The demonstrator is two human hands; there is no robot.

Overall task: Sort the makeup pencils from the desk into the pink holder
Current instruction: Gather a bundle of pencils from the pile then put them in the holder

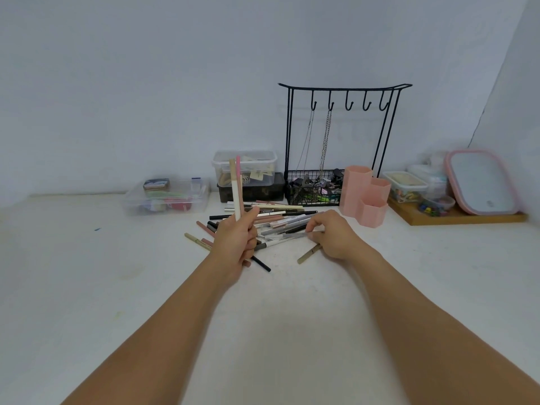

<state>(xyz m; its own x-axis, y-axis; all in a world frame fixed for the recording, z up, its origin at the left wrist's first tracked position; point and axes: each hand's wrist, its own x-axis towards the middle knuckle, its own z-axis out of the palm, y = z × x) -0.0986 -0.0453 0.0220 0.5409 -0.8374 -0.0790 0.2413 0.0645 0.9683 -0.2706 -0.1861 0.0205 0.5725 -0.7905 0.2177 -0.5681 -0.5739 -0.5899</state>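
A loose pile of makeup pencils (273,219) lies on the white desk in front of me. My left hand (236,241) is closed around a small bunch of pencils (236,185) held upright above the pile's left side. My right hand (333,235) rests on the pile's right edge, its fingertips pinching a clear-and-silver pencil (287,235); a beige pencil (309,254) pokes out beneath that hand. The pink holder (365,194), made of three hexagonal cups, stands just right of the pile and looks empty from here.
A black wire jewellery stand (339,135) with a basket of clips stands behind the pile. Clear plastic boxes (166,197) sit at the back left and centre. A wooden tray (455,216) with small containers and a pink-rimmed mirror (482,182) is at the far right.
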